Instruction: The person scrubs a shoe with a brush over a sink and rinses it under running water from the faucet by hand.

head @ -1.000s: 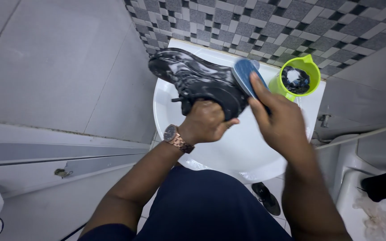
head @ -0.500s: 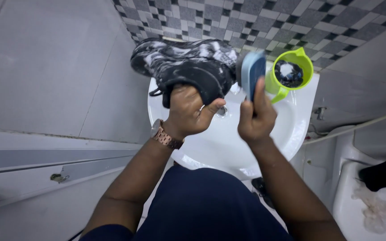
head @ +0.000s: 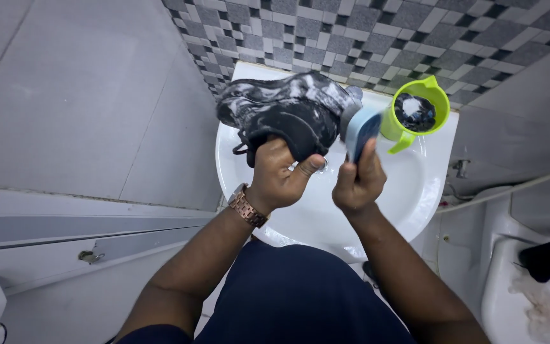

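Left hand (head: 279,175) grips soapy black shoe (head: 284,111) over white sink (head: 415,197); right hand (head: 358,181) clamps blue brush (head: 361,130) at shoe's 3 o'clock. Green jug (head: 415,114) at 2 o'clock, risk: brush stroke knocks it, or slick shoe slips.

I am seeing even, fairly bright indoor light falling from above. The white sink (head: 428,185) is showing mild glare, with soft shadows beneath it. Wide-angle distortion is bending the wall lines at the edges. Focus is holding sharp throughout.
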